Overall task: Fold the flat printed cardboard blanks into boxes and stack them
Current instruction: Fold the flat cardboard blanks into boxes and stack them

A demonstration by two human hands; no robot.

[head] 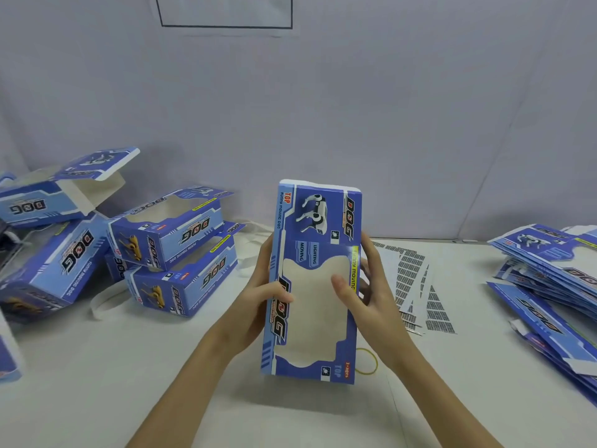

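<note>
I hold a blue printed cardboard blank [315, 221] upright over the middle of the white table [97, 367], its window cutout facing me. My left hand [258, 305] grips its left edge, thumb on the printed front. My right hand [365, 286] grips the right edge, thumb reaching into the window. Several folded boxes [168, 231] lie piled at the left, some stacked, one with an open flap. A heap of flat blanks [546, 266] lies at the right.
Sheets of small printed labels [416, 286] lie just right of my hands. A yellow rubber band [368, 360] rests on the table below the blank. White strips [106, 302] lie near the folded boxes. A grey fabric backdrop [355, 108] closes the far side.
</note>
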